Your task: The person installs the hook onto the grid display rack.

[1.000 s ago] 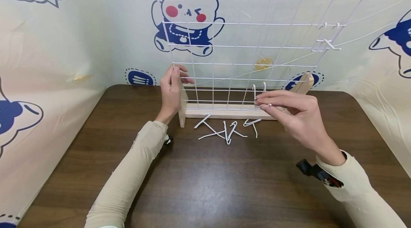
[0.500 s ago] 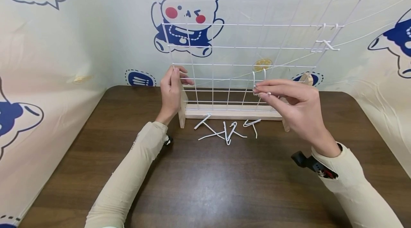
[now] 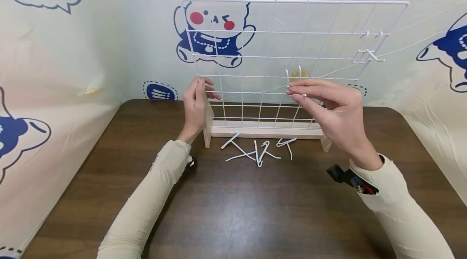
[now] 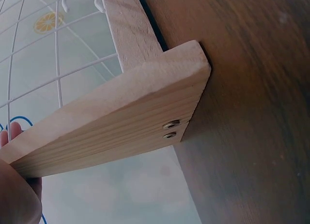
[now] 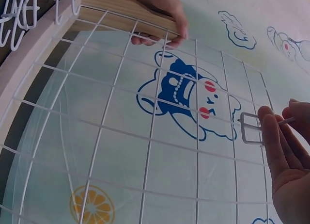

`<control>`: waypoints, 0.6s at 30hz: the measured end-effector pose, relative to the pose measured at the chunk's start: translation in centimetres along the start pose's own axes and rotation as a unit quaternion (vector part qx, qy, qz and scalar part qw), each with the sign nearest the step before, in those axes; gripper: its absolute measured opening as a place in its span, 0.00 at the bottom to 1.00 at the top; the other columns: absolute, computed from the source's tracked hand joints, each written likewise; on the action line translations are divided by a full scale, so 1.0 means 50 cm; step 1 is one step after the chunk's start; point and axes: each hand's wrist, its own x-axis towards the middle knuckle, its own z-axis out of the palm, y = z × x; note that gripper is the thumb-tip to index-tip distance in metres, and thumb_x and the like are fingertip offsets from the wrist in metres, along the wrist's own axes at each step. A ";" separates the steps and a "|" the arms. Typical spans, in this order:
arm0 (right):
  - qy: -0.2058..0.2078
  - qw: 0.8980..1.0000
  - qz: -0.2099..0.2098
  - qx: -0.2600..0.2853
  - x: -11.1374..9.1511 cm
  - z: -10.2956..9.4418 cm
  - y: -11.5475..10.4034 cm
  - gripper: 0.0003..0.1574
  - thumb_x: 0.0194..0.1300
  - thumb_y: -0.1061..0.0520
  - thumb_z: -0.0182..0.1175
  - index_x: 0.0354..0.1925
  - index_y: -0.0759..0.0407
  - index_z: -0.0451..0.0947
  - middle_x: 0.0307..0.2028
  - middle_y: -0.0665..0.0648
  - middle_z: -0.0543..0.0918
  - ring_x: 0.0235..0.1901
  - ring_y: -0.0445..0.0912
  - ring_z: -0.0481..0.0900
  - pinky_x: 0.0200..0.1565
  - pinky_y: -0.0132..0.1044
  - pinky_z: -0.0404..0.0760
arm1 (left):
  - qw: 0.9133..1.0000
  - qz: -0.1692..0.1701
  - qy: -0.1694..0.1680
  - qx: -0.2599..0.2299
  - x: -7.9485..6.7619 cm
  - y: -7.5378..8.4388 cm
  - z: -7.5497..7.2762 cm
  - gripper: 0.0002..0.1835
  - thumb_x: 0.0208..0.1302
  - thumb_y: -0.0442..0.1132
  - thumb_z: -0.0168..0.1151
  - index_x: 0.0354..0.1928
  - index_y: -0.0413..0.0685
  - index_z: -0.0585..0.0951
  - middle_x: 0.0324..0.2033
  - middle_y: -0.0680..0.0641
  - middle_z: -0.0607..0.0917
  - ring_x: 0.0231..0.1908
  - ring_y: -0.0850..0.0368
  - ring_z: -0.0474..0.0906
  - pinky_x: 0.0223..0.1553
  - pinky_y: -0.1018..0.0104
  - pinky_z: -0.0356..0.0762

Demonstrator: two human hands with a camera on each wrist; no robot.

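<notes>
A white wire grid panel point(image 3: 295, 2) stands upright in a wooden stand point(image 3: 262, 130). My left hand point(image 3: 194, 101) grips the top of the stand's left side piece, thumb in front and fingers behind; in the left wrist view that side piece point(image 4: 121, 117) slopes up into the hand. Between thumb and fingertips my right hand point(image 3: 333, 103) pinches a white wire hook point(image 5: 243, 128), its two curved prongs pointing up, in front of the grid's middle right. Part of the hook is hidden by the fingers. Another white hook point(image 3: 370, 54) hangs on the grid at upper right.
Several loose white hooks point(image 3: 259, 157) lie partly overlapping on the brown table point(image 3: 233, 210), just in front of the stand's base. Behind the grid, a printed cloth backdrop point(image 3: 120, 40) with cartoon figures surrounds the table.
My right hand has risen with the hook, from low by the grid's bottom wires to about its middle rows. The left hand keeps its grip; the view has tilted up slightly.
</notes>
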 end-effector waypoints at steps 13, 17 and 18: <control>0.064 0.997 0.016 0.043 0.028 0.017 0.007 0.09 0.58 0.80 0.61 0.40 0.82 0.82 0.39 0.77 0.83 0.41 0.53 0.86 0.42 0.30 0.83 | 1.000 0.005 -0.003 0.000 -0.004 -0.004 -0.002 0.18 0.79 0.35 0.38 0.40 0.26 0.74 0.33 0.31 0.80 0.30 0.25 0.79 0.40 0.35 0.80; 0.076 0.996 0.013 0.043 0.041 0.024 0.008 0.11 0.58 0.80 0.61 0.41 0.82 0.81 0.39 0.76 0.84 0.41 0.53 0.86 0.43 0.30 0.83 | 1.000 0.009 -0.002 0.002 -0.002 -0.005 -0.003 0.18 0.79 0.35 0.38 0.40 0.25 0.74 0.32 0.30 0.80 0.30 0.25 0.79 0.40 0.34 0.79; 0.080 0.996 0.011 0.045 0.044 0.026 0.009 0.11 0.58 0.80 0.61 0.41 0.82 0.81 0.39 0.76 0.84 0.41 0.53 0.86 0.44 0.31 0.83 | 1.000 0.010 -0.002 0.002 -0.002 -0.005 -0.003 0.18 0.79 0.35 0.38 0.40 0.25 0.74 0.32 0.29 0.80 0.30 0.25 0.79 0.40 0.35 0.80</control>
